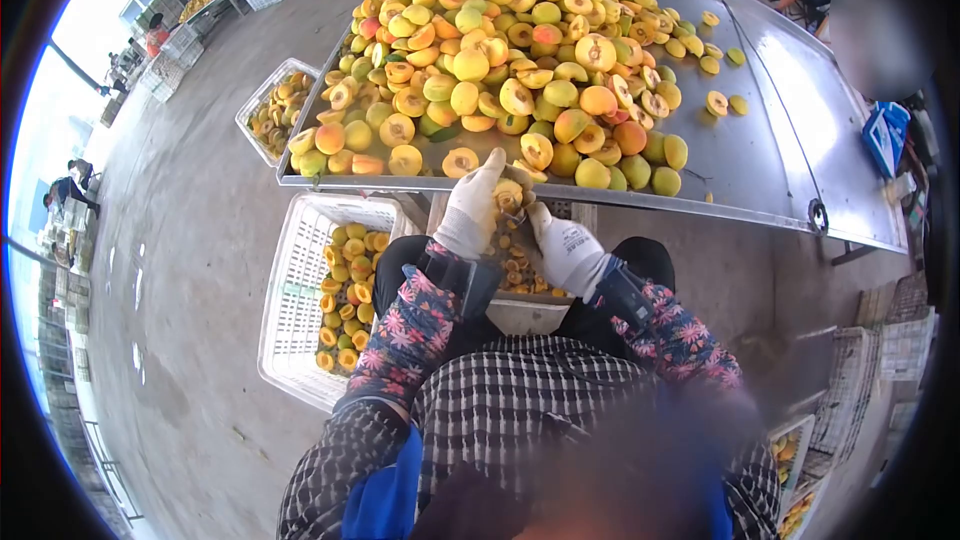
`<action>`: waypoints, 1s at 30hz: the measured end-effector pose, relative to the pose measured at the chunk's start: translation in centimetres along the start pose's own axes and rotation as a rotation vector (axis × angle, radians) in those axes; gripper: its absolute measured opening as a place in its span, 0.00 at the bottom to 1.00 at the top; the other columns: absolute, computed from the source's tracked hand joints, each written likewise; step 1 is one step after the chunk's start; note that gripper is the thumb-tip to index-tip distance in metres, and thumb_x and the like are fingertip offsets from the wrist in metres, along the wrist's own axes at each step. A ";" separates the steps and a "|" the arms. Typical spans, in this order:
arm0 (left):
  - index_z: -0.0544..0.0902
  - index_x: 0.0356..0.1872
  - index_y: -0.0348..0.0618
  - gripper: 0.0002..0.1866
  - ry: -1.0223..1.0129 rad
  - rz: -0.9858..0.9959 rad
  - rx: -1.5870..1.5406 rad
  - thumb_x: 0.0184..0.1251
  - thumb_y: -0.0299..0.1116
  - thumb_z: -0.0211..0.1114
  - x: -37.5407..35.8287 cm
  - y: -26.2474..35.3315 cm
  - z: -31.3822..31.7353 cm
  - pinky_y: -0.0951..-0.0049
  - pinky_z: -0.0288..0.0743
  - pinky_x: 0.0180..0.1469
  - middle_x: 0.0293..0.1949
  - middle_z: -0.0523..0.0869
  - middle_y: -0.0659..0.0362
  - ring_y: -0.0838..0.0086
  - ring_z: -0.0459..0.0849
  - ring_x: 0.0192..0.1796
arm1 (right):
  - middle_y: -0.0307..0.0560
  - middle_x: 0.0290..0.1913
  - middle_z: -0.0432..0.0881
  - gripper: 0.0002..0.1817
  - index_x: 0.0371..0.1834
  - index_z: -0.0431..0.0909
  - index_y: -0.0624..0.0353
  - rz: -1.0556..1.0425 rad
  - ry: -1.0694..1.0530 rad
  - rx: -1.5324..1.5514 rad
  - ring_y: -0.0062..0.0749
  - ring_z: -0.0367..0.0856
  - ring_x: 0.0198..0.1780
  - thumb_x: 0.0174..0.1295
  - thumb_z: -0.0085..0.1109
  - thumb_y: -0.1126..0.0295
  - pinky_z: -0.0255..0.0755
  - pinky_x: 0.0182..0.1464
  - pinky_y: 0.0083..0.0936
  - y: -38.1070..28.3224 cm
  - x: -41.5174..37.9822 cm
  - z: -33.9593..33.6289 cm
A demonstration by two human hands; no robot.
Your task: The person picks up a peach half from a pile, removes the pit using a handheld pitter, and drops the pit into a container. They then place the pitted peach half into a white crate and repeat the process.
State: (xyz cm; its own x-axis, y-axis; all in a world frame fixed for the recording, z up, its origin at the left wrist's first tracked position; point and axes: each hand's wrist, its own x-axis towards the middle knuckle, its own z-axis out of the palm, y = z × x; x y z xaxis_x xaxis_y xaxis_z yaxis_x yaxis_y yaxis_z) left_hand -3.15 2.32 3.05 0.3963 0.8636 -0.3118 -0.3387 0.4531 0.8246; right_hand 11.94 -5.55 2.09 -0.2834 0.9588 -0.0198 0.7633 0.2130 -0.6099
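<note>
both forearms [405, 325] angle inward, the gloved left hand [474, 208] curled, the gloved right hand [568, 248] just beside it.

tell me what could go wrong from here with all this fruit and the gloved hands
The cut fruit at the left hand and right hand might slip, since glove fabric may give a poor hold on wet flesh.

The heap of fruit reaches close to the near edge of the table, so a disturbed piece could roll off.

The cord lying across the table might snag if pieces are dragged that way.
</note>
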 end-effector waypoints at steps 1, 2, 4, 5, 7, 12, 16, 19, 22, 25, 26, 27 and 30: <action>0.82 0.36 0.35 0.26 0.016 -0.040 -0.003 0.76 0.51 0.51 0.0 0.1 0.0 0.75 0.77 0.36 0.30 0.85 0.53 0.70 0.84 0.32 | 0.65 0.37 0.82 0.27 0.61 0.60 0.66 -0.049 0.057 0.109 0.61 0.82 0.40 0.60 0.57 0.69 0.75 0.41 0.47 0.3 -0.2 0.9; 0.82 0.36 0.35 0.26 0.014 -0.040 -0.027 0.76 0.51 0.51 0.1 0.0 0.0 0.76 0.77 0.35 0.30 0.85 0.54 0.70 0.84 0.32 | 0.66 0.37 0.82 0.27 0.60 0.60 0.66 -0.096 0.113 0.220 0.61 0.82 0.40 0.61 0.57 0.69 0.75 0.41 0.47 1.0 -0.1 2.4; 0.82 0.36 0.34 0.26 0.011 -0.041 -0.072 0.76 0.52 0.52 0.3 -0.4 -0.1 0.77 0.76 0.34 0.30 0.85 0.54 0.71 0.83 0.31 | 0.65 0.38 0.83 0.30 0.65 0.56 0.68 -0.191 0.157 0.340 0.61 0.82 0.39 0.62 0.54 0.71 0.75 0.40 0.45 0.9 0.0 2.5; 0.82 0.36 0.34 0.26 -0.034 -0.024 0.002 0.75 0.52 0.52 0.3 -0.4 -0.4 0.76 0.76 0.34 0.29 0.85 0.54 0.70 0.84 0.31 | 0.66 0.38 0.82 0.31 0.67 0.55 0.68 -0.143 0.094 0.323 0.62 0.81 0.40 0.62 0.55 0.70 0.74 0.40 0.45 0.7 -0.2 2.0; 0.82 0.35 0.34 0.26 -0.133 0.011 0.150 0.75 0.51 0.54 0.5 -0.1 -0.9 0.75 0.77 0.33 0.29 0.85 0.53 0.70 0.84 0.30 | 0.69 0.38 0.80 0.34 0.70 0.53 0.69 -0.047 -0.025 0.284 0.65 0.79 0.41 0.63 0.57 0.69 0.73 0.41 0.45 0.0 -0.4 0.3; 0.81 0.33 0.35 0.24 -0.122 -0.076 0.119 0.74 0.50 0.56 0.5 -0.1 -0.5 0.70 0.79 0.35 0.30 0.84 0.52 0.66 0.85 0.30 | 0.66 0.43 0.80 0.30 0.68 0.57 0.67 -0.136 0.090 0.405 0.56 0.81 0.44 0.65 0.54 0.69 0.74 0.44 0.41 1.2 -0.7 2.9; 0.80 0.35 0.37 0.21 -0.051 -0.116 -0.143 0.73 0.50 0.58 0.8 -1.3 -0.2 0.63 0.82 0.39 0.32 0.84 0.52 0.62 0.85 0.32 | 0.56 0.44 0.81 0.24 0.65 0.64 0.66 -0.051 0.029 0.691 0.45 0.81 0.45 0.68 0.51 0.67 0.74 0.47 0.37 1.2 -0.7 4.0; 0.78 0.35 0.43 0.19 -0.039 -0.145 -0.372 0.75 0.50 0.55 0.3 -1.2 0.9 0.62 0.83 0.40 0.35 0.83 0.54 0.63 0.85 0.34 | 0.42 0.32 0.73 0.16 0.57 0.69 0.61 -0.003 0.028 1.074 0.29 0.74 0.31 0.71 0.50 0.66 0.68 0.35 0.22 0.6 -0.3 4.5; 0.79 0.40 0.41 0.20 -0.138 -0.164 -0.423 0.70 0.50 0.61 1.4 -1.7 -0.2 0.56 0.83 0.44 0.36 0.84 0.52 0.60 0.85 0.39 | 0.35 0.24 0.67 0.11 0.52 0.71 0.57 0.234 -0.123 1.476 0.22 0.64 0.18 0.73 0.49 0.65 0.60 0.22 0.16 -0.7 -0.8 2.3; 0.80 0.41 0.40 0.20 -0.221 -0.131 -0.434 0.71 0.50 0.60 1.1 -1.5 -0.1 0.57 0.83 0.43 0.36 0.84 0.53 0.62 0.85 0.37 | 0.33 0.20 0.62 0.13 0.48 0.72 0.57 0.333 -0.314 1.755 0.19 0.54 0.12 0.75 0.46 0.59 0.50 0.14 0.18 0.0 -1.1 1.3; 0.80 0.42 0.39 0.20 -0.176 -0.122 -0.376 0.71 0.50 0.60 1.2 -1.7 0.0 0.59 0.83 0.43 0.36 0.84 0.54 0.63 0.85 0.36 | 0.33 0.20 0.62 0.14 0.48 0.73 0.57 0.313 -0.398 1.823 0.19 0.54 0.12 0.75 0.45 0.58 0.50 0.14 0.18 0.4 -1.4 1.0; 0.80 0.43 0.39 0.21 -0.133 -0.111 -0.316 0.71 0.50 0.60 1.4 -2.0 0.1 0.61 0.83 0.42 0.35 0.84 0.54 0.64 0.85 0.36 | 0.33 0.20 0.63 0.15 0.47 0.73 0.57 0.290 -0.481 1.888 0.19 0.54 0.12 0.75 0.44 0.57 0.50 0.14 0.18 0.7 -1.6 0.7; 0.80 0.41 0.37 0.19 -0.037 -0.052 -0.268 0.74 0.46 0.57 1.9 -2.5 -0.1 0.67 0.82 0.37 0.34 0.85 0.53 0.66 0.85 0.33 | 0.34 0.20 0.64 0.14 0.46 0.73 0.56 0.327 -0.395 1.827 0.20 0.57 0.13 0.75 0.43 0.57 0.52 0.14 0.19 1.5 -2.0 0.3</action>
State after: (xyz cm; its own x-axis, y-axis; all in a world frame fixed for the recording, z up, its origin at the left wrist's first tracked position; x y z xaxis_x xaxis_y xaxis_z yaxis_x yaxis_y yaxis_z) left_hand -1.63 2.81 0.41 0.4484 0.8312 -0.3288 -0.5291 0.5432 0.6519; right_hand 13.49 -7.20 0.93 -0.5751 0.7666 -0.2857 -0.5823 -0.6289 -0.5153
